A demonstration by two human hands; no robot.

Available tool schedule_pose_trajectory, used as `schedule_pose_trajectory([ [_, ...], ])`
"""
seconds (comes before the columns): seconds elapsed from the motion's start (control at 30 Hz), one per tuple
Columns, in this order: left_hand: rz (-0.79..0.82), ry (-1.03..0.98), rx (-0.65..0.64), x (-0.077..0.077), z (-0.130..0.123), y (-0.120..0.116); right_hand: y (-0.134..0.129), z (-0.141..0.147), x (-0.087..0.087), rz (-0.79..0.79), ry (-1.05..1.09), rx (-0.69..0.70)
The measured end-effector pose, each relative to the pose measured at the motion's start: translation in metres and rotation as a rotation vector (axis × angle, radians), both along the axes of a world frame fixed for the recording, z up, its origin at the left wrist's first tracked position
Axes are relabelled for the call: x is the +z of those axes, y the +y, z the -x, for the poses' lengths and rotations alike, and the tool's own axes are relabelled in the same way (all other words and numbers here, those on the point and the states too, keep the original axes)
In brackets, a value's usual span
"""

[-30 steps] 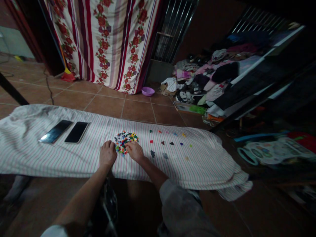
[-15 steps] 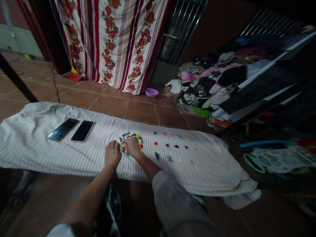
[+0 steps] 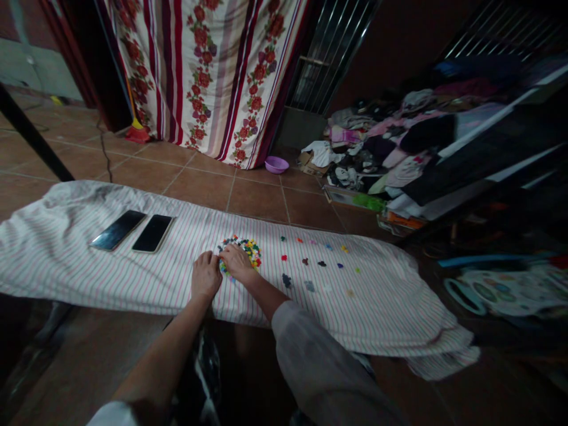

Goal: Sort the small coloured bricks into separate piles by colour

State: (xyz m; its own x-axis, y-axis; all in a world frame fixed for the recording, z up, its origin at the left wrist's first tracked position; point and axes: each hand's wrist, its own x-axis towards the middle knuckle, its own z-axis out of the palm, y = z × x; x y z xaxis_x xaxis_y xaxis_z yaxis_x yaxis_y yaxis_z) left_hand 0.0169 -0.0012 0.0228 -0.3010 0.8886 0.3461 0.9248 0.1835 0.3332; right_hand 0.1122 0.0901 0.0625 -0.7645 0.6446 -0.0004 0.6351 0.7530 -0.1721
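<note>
A round heap of small multicoloured pieces lies on the striped cloth. My right hand rests over the heap's middle, fingers bent down into it and partly hiding it. At the heap's left edge is my left hand, its fingers curled together with the tips beside the pieces; whatever it may hold is too small to make out. Right of the heap, little groups sorted by colour sit in rows, among them a red group, a dark grey one and a light grey one.
Two phones, one beside the other, lie on the cloth's left part. Beyond the cloth are a purple basin, a floral curtain and piled clothes. A dark bar slants at the left.
The whole view has shifted slightly, with the cloth and things appearing a little farther right. Both hands stay at the heap, with only slight movement of the fingers.
</note>
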Motion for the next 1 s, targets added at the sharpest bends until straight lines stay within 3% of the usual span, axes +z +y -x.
schedule_pose_trajectory([
  [0.5,-0.004,0.014,-0.001,0.0,0.0,0.0,-0.002,-0.003,0.005,0.115,0.129,-0.068],
  [0.8,-0.064,0.074,-0.182,-0.002,0.004,-0.004,-0.016,-0.015,0.012,0.104,0.19,-0.115],
  [1.0,-0.099,0.134,-0.227,-0.006,0.006,-0.003,-0.019,-0.033,0.008,0.093,0.219,-0.158],
])
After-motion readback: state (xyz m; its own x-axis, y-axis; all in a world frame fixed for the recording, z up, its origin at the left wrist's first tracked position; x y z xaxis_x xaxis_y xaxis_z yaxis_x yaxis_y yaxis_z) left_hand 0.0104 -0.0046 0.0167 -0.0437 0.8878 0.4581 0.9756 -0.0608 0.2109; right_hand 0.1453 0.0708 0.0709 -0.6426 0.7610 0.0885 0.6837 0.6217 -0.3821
